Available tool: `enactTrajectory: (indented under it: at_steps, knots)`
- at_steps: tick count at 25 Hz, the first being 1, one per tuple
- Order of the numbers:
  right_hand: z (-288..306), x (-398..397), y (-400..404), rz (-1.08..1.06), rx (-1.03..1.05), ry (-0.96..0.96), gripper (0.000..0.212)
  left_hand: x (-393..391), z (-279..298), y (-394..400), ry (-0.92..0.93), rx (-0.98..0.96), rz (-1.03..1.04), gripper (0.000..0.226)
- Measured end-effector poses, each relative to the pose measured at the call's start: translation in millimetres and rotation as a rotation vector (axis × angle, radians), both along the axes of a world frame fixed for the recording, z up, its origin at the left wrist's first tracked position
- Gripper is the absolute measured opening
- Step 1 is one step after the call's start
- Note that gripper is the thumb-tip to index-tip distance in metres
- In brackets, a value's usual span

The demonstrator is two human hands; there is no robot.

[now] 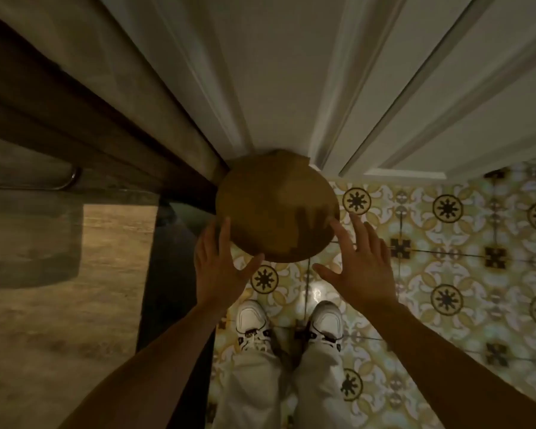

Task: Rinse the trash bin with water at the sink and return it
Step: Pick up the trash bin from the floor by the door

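Reaching down with both arms extended, left hand (218,267) and right hand (358,263) spread wide, fingers straight, flanking the trash bin (276,205) at its near rim (fingertips at its edge, gripping nothing). Standing upright on the patterned tile floor (446,243), long axis vertical, round top facing up, tucked against the white door (276,72) and beside the wooden cabinet (59,103).

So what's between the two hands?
In the head view, the near edge of the round brown trash bin sits between the left hand and the right hand; below it, patterned floor tiles.
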State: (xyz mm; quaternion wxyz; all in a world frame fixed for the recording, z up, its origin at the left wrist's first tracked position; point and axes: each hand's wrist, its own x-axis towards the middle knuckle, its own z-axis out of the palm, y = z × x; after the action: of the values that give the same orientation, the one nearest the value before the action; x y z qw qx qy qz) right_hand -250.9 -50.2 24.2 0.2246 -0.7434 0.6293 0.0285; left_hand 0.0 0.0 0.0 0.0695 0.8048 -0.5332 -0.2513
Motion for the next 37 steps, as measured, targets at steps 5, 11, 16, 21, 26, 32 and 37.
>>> enactTrajectory:
  at_steps: [5, 11, 16, 21, 26, 32, 37]
  knots:
    - [-49, 17, -5, 0.112, 0.077, 0.031, 0.096, -5, -37, -21, 0.578, 0.014, 0.456, 0.098]
    - [-42, 29, -3, 0.181, 0.08, 0.046, 0.104, -9, -9, -41, 0.9, -0.103, 0.898, 0.072]
    - [-3, 35, -20, 0.132, -0.116, -0.102, 0.072, -3, 52, -64, 0.902, -0.285, 1.023, 0.047]
    - [44, 32, -81, -0.219, -0.269, -0.419, 0.039, 4, 90, -110, 0.919, -0.397, 0.858, 0.037]
    - [62, 38, -135, -0.448, -0.271, -0.56, 0.029, 12, 8, -90, 0.492, 0.229, 0.774, 0.085]
    - [62, 35, -127, -0.393, -0.171, -0.622, 0.03, 4, -45, -59, 0.902, 0.457, 0.967, 0.05]
    - [63, 28, -113, -0.353, -0.065, -0.621, 0.034, -7, -14, -54, 0.754, 0.293, 0.892, 0.029]
